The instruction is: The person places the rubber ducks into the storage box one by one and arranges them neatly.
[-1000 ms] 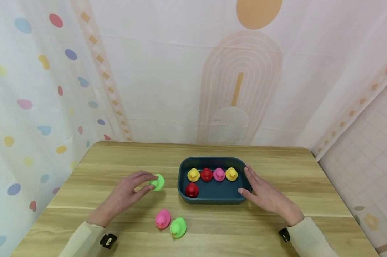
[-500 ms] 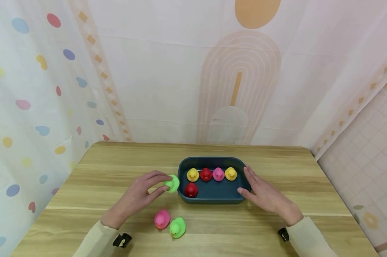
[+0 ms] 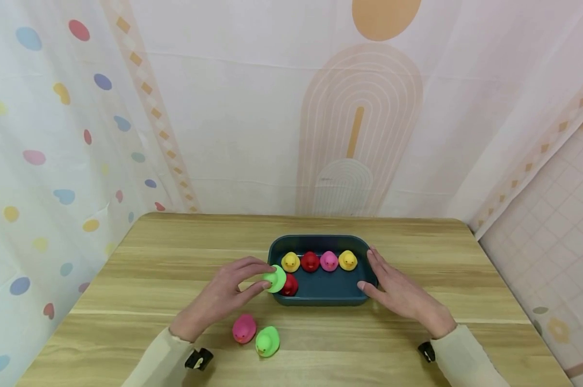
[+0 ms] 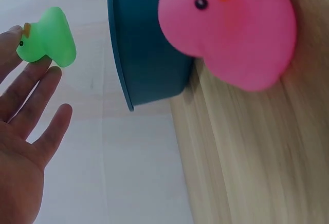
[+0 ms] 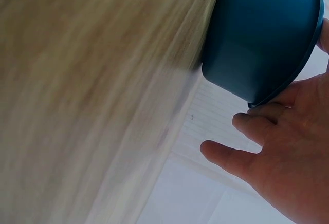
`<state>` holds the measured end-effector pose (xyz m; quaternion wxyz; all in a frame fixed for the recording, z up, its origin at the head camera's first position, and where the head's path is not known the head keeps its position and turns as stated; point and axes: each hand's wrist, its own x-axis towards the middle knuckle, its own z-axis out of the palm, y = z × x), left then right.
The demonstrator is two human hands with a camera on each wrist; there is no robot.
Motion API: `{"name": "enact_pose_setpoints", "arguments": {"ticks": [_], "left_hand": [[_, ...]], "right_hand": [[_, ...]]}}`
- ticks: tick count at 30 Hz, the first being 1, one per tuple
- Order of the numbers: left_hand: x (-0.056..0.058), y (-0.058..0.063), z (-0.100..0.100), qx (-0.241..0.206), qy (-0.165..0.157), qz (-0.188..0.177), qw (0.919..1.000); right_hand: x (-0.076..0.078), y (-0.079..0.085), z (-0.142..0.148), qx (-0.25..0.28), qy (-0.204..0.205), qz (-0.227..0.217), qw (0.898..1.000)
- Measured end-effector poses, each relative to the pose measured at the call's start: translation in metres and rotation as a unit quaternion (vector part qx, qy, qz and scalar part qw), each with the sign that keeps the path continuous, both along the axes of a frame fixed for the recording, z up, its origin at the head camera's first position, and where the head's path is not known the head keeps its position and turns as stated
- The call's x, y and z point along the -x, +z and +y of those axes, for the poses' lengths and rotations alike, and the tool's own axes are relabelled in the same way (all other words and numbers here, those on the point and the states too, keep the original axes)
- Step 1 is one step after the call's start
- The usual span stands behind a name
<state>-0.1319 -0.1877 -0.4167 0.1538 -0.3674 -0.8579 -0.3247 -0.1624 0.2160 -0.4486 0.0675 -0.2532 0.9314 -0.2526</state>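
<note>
My left hand pinches a light green rubber duck between thumb and fingertips. The duck is raised over the left rim of a dark blue-green bin. It partly covers a dark red duck inside. In the left wrist view, the green duck is held clear of the bin wall. My right hand rests at the bin's right end with fairly straight fingers, thumb over the rim. The right wrist view shows its fingers against the bin's edge.
In the bin, a back row holds a yellow duck, a red duck, a pink duck and another yellow duck. A pink duck and a green duck stand on the wooden table in front.
My left hand has carried the green duck rightward from beside the bin to above its left rim. My right hand and the other ducks have stayed where they were.
</note>
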Motion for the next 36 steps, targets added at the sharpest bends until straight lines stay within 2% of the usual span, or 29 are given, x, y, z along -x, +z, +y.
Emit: {"name": "enact_pose_setpoints", "arguments": {"ticks": [6,16,22,29,36], "left_hand": [[0.000,0.002,0.011,0.006,0.001,-0.020,0.9998],[0.002,0.003,0.025,0.028,-0.002,-0.033,0.9991],[0.007,0.000,0.030,0.053,0.000,-0.045,0.9976],[0.012,-0.001,0.038,0.057,-0.005,-0.072,0.9958],[0.018,-0.001,0.045,0.080,0.000,-0.091,0.9926]], "right_hand": [[-0.001,0.001,0.000,0.000,0.001,-0.003,1.000],[-0.002,0.002,0.001,-0.009,-0.004,0.001,1.000],[-0.001,0.002,-0.001,-0.010,-0.002,0.000,1.000],[-0.001,0.003,-0.001,-0.011,-0.003,0.000,1.000],[-0.001,0.003,-0.001,-0.011,-0.004,-0.001,1.000]]}}
